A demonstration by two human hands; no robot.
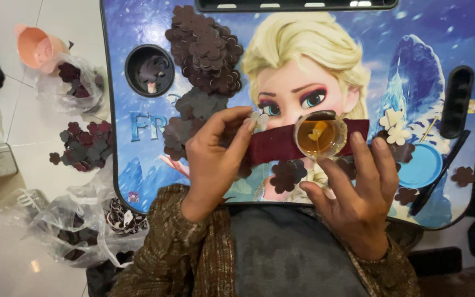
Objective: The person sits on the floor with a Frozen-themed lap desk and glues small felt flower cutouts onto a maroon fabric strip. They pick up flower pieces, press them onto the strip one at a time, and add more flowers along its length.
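Observation:
My left hand [215, 157] pinches a small cream flower-shaped cutout [259, 118] between thumb and fingertips, at the left end of a dark red fabric strip [276, 144]. The strip runs across to my right hand [358, 190], which holds up a small clear cup [320, 135] of amber liquid on its fingertips. Both hands hover over a lap table [138, 27] printed with a cartoon picture. I cannot tell which hand supports the strip.
A heap of dark brown flower cutouts [207, 49] lies on the table's upper left, beside a round cup hole [149, 70]. Cream flowers [394, 126] and a blue disc [421, 165] sit at the right. Plastic bags [67, 225], loose cutouts [83, 146] and a pink cup [37, 47] lie on the floor.

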